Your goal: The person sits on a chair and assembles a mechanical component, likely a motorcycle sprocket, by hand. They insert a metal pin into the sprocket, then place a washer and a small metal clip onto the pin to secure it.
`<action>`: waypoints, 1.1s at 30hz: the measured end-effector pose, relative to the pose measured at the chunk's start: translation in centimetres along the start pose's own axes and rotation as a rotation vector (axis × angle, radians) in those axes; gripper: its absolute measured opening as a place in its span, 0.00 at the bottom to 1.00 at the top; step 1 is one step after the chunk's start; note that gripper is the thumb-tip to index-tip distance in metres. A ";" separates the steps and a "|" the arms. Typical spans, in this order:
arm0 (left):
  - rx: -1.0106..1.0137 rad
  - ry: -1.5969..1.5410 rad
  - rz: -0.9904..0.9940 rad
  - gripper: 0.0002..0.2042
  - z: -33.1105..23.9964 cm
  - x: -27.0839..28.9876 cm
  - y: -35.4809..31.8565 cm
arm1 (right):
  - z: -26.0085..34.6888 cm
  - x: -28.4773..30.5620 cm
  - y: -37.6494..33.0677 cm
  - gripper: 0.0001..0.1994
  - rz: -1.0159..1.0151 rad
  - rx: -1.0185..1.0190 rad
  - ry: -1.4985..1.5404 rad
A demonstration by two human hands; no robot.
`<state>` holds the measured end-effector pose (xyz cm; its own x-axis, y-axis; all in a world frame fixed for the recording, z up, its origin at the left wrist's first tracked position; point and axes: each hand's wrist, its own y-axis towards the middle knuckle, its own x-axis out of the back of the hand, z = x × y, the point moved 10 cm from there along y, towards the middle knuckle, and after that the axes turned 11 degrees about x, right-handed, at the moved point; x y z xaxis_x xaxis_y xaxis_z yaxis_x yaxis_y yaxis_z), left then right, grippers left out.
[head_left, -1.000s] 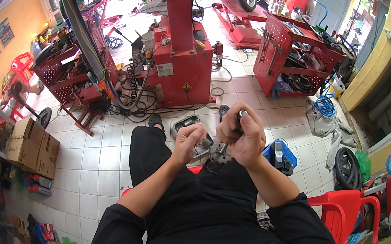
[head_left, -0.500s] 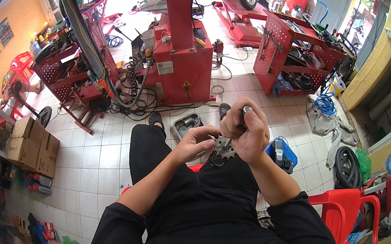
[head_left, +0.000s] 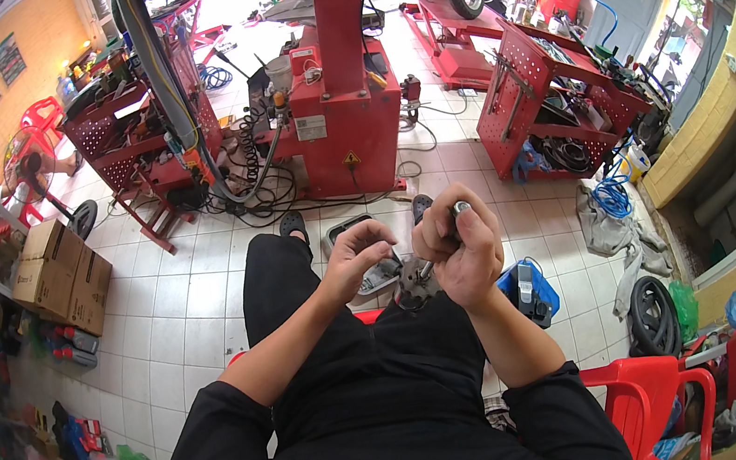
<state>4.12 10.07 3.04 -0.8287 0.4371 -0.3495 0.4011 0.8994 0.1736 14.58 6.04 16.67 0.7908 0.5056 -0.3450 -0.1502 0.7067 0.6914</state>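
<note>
Wrapped in a fist, my right hand [head_left: 458, 246] grips a screwdriver-like tool [head_left: 462, 207], whose metal end pokes out above the fingers. Its thin shaft slants down and left to a round, notched metal part [head_left: 413, 285] in front of my lap. My left hand [head_left: 359, 258] is raised to the left of that part, apart from it. Its fingers are curled and the thumb and forefinger tips are close together; anything between them is too small to make out. Behind it on the floor, partly hidden by the hand, lies a grey tray [head_left: 329, 242] with metal pieces inside.
A blue bin [head_left: 546, 290] stands right of my knee, with a red plastic chair [head_left: 620, 383] nearer. Ahead rises a red lift post [head_left: 345, 130] with cables at its foot. Red tool carts [head_left: 548, 101] flank it. Cardboard boxes [head_left: 59, 273] are at left.
My left hand has drawn back from the metal part, up and to the left, uncovering more of the tray. The right hand stays nearly in place, with the tool still in it.
</note>
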 end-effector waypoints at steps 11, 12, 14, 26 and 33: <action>0.146 0.010 0.231 0.15 1.1 -2.7 -0.3 | 0.4 -0.1 0.0 0.14 0.025 0.008 0.067; 0.147 0.002 0.224 0.15 1.0 -2.7 -0.3 | 0.4 -0.1 0.1 0.14 0.022 0.013 0.066; 0.134 -0.014 0.216 0.15 0.6 -2.9 -0.3 | 0.3 0.0 0.1 0.14 0.017 0.019 0.055; 0.056 -0.002 0.154 0.11 0.8 -1.8 -0.1 | 0.3 -0.3 0.2 0.16 -0.017 0.004 -0.017; -0.140 -0.079 0.093 0.07 -0.2 0.7 0.1 | -0.4 -0.4 0.0 0.16 -0.003 -0.029 -0.020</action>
<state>3.46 10.44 3.03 -0.7552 0.5219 -0.3966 0.4113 0.8484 0.3332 14.03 6.00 16.57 0.8030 0.4936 -0.3339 -0.1650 0.7225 0.6714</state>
